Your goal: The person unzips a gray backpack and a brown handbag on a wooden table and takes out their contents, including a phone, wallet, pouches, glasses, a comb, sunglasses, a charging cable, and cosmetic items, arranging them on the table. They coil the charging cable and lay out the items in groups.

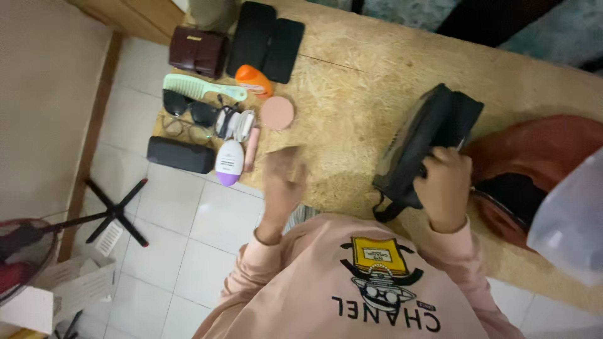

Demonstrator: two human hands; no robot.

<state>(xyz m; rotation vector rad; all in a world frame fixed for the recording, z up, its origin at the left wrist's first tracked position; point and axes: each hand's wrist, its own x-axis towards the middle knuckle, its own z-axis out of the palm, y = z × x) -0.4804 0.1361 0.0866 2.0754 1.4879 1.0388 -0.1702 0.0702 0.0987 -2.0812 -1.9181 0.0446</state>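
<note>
My right hand (443, 186) grips the edge of a black zip pouch (422, 145) that stands tilted on the chipboard table (352, 88). My left hand (281, 182) hovers blurred over the table's near edge, fingers apart, holding nothing. It is nearest a white and purple tube (228, 163) and a pink stick (251, 149). A round pink compact (277, 112) lies just beyond.
At the table's left end lie a green comb (198, 88), sunglasses (187, 108), clear glasses (181, 129), a black case (180, 154), an orange bottle (254, 80), a brown wallet (198, 50) and two black flat cases (267, 39). A red-brown bag (540, 157) sits right.
</note>
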